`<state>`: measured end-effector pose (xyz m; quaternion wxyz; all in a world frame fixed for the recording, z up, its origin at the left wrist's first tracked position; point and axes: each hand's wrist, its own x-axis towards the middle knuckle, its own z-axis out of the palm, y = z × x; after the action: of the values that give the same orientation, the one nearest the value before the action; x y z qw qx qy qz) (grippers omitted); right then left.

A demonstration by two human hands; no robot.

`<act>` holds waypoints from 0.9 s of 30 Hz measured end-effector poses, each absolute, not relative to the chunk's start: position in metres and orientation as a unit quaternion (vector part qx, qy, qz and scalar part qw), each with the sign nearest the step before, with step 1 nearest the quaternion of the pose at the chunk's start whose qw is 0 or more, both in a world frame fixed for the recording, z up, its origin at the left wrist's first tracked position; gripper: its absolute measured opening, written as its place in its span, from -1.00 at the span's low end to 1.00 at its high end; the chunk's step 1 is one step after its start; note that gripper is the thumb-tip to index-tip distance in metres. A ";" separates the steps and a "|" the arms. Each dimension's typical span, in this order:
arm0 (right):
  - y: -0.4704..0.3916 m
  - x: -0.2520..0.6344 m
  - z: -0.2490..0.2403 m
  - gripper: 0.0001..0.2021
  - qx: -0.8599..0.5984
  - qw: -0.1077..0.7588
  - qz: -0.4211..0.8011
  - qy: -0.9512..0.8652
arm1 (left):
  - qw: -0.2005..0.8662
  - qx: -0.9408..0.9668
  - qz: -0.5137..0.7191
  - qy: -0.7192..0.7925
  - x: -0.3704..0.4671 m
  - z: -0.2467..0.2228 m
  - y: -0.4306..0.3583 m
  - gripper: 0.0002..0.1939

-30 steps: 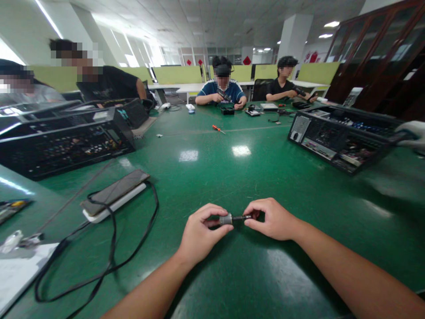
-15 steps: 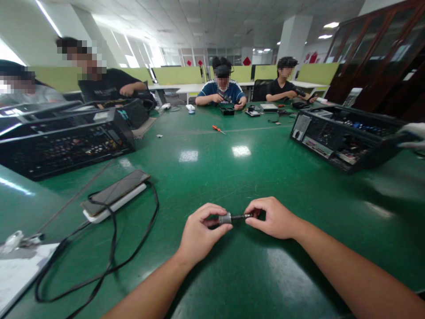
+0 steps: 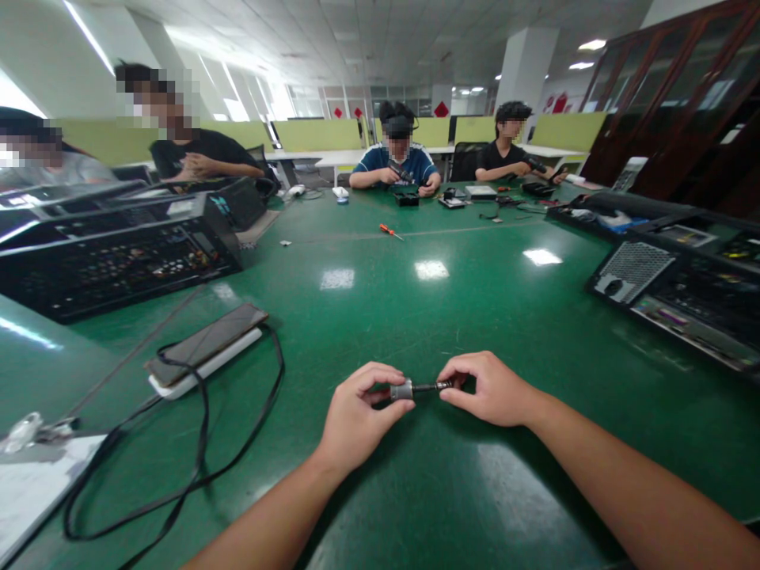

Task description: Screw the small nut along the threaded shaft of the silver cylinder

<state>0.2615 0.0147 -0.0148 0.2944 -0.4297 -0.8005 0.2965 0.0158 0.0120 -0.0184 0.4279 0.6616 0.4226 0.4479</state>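
Observation:
My left hand [image 3: 359, 412] pinches a short grey metal cylinder [image 3: 403, 389] between thumb and fingers. A thin dark shaft [image 3: 423, 388] runs out of the cylinder towards the right. At the shaft's far end is a small dark ribbed metal piece [image 3: 442, 385], which my right hand [image 3: 484, 388] holds between thumb and forefinger. The parts lie in one line, level, just over or on the green table [image 3: 380, 317]; which of the two I cannot tell. My fingers partly cover both ends.
An opened computer case [image 3: 682, 293] stands at right, another [image 3: 119, 253] at left. Left of my hands lie a power strip [image 3: 207, 372] with a looped black cable and a clipboard [image 3: 41, 491]. An orange screwdriver [image 3: 389, 230] lies farther off. Several co-workers sit around the table.
The computer case at right has shifted right and nearer, and the gloved hand on it has left view. A co-worker at left has leaned right. My hands stay nearly still.

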 end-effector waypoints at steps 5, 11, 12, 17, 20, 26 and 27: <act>0.015 0.264 -0.016 -0.90 -0.434 0.296 0.295 -0.798 | 0.427 0.659 0.450 0.425 0.015 -0.019 0.012 -0.80; 0.016 0.264 -0.016 -0.90 -0.433 0.297 0.288 -0.801 | 0.426 0.661 0.447 0.425 0.015 -0.019 0.013 -0.81; 0.016 0.264 -0.016 -0.90 -0.433 0.295 0.287 -0.801 | 0.424 0.662 0.446 0.427 0.015 -0.019 0.013 -0.81; 0.017 0.264 -0.016 -0.89 -0.432 0.294 0.287 -0.803 | 0.416 0.667 0.444 0.430 0.014 -0.017 0.014 -0.82; 0.017 0.264 -0.016 -0.89 -0.433 0.294 0.284 -0.803 | 0.416 0.668 0.445 0.427 0.014 -0.017 0.013 -0.82; 0.017 0.266 -0.016 -0.90 -0.433 0.293 0.287 -0.803 | 0.414 0.670 0.448 0.424 0.014 -0.018 0.013 -0.82; 0.017 0.266 -0.016 -0.90 -0.434 0.293 0.285 -0.803 | 0.413 0.670 0.448 0.424 0.014 -0.018 0.013 -0.82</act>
<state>0.2661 0.0168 -0.0157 0.2931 -0.4336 -0.8030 0.2850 0.0139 0.0126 -0.0178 0.4131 0.6701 0.4235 0.4483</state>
